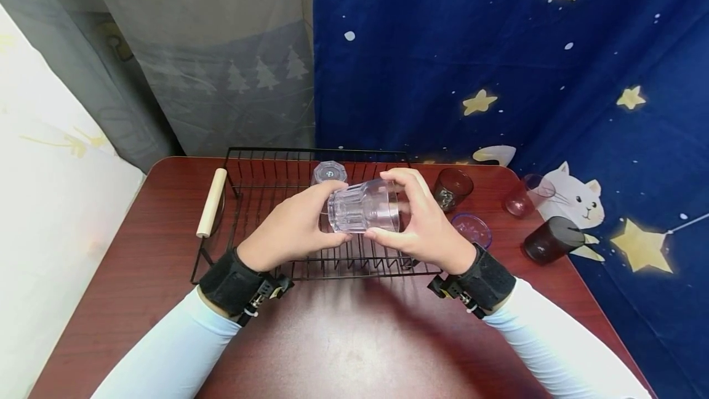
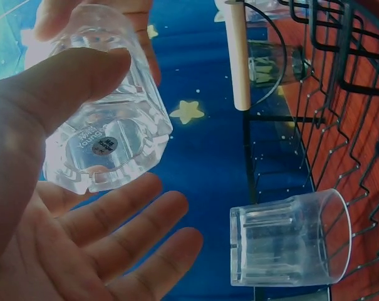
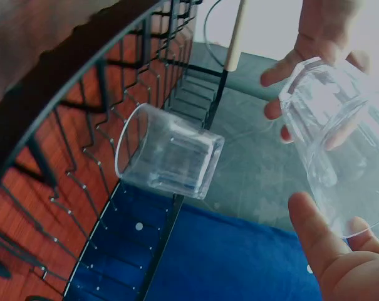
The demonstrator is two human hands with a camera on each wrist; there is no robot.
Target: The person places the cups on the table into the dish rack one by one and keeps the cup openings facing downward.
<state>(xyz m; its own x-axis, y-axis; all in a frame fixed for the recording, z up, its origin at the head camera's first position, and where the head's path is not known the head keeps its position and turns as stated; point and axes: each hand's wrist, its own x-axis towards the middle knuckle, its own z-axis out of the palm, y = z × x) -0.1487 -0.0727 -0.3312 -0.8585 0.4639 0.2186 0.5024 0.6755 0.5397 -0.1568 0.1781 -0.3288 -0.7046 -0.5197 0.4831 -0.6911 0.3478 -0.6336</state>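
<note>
A clear faceted drinking glass (image 1: 362,207) is held on its side above the black wire dish rack (image 1: 343,276), its thick base to the left and its rim to the right. My left hand (image 1: 296,223) holds the base end between thumb and fingers. At the rim end, my right hand (image 1: 426,223) grips with thumb and fingers on opposite sides. The left wrist view shows a round dark sticker (image 2: 104,146) on the glass's base. Behind the hands, a second clear glass (image 1: 330,171) stands upside down in the rack, partly hidden in the head view.
The rack's pale wooden handle (image 1: 212,202) is at its left end. Right of the rack on the red-brown table (image 1: 354,337) are a dark glass (image 1: 453,189), a purple-rimmed glass (image 1: 472,229), a pinkish glass (image 1: 526,196) and a smoky black glass (image 1: 554,240). Curtains (image 1: 415,79) hang behind.
</note>
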